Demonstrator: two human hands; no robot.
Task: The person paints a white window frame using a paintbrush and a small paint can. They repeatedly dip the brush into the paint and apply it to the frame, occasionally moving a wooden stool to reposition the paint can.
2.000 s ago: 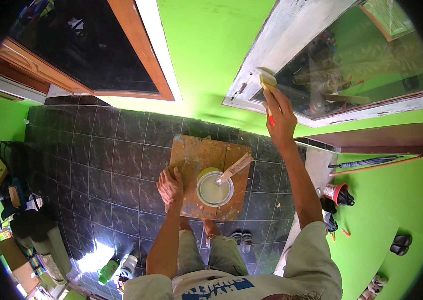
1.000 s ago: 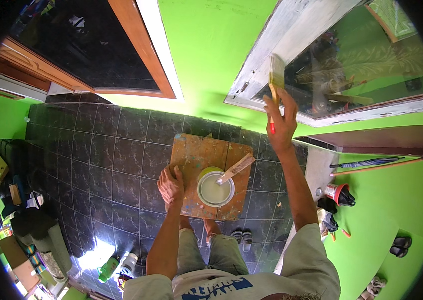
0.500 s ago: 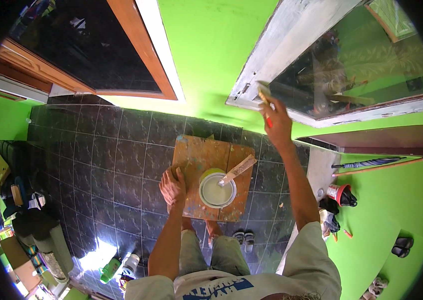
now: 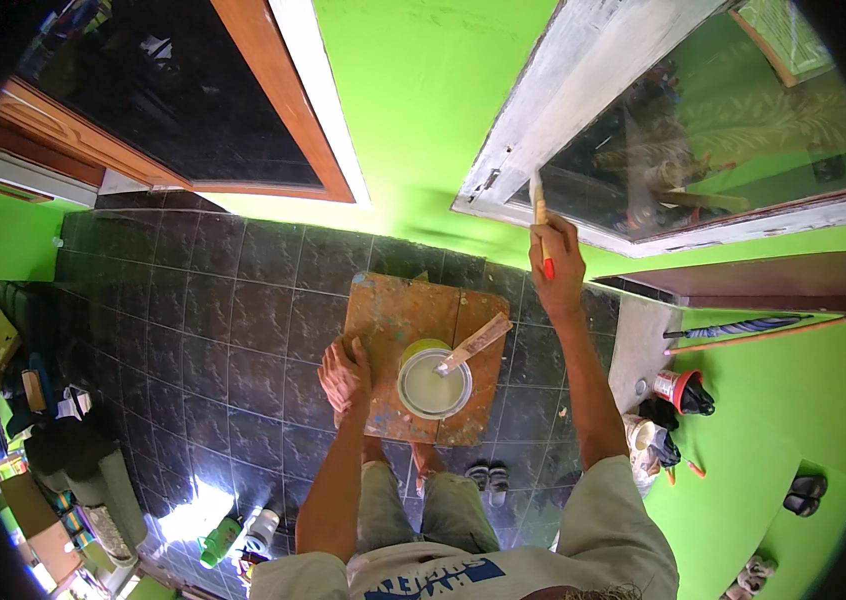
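Note:
My right hand [image 4: 558, 260] is closed round the yellow, red-tipped handle of a paintbrush [image 4: 541, 200], whose bristles are at the lower left of a white-painted window frame [image 4: 583, 55] with a glass pane. My left hand [image 4: 345, 375] grips the left edge of a paint-spotted wooden stool top [image 4: 403, 305], fingers curled on it. On that top stands an open tin [image 4: 434, 388] of off-white paint, with a flat wooden stick [image 4: 478, 338] resting in it and over its rim.
An orange-framed window [image 4: 278, 90] is at upper left. Dark floor tiles [image 4: 203, 340] surround the stool; sandals [image 4: 488, 478], bottles [image 4: 221, 540] and piled items [image 4: 63, 470] lie about. An umbrella [image 4: 738, 323], a red bucket [image 4: 691, 390] and shoes [image 4: 803, 490] stand or lie at right.
My right hand with the brush rose along the frame, then moved down, and is now lower than in the earlier frames. My left hand has stayed on the stool top.

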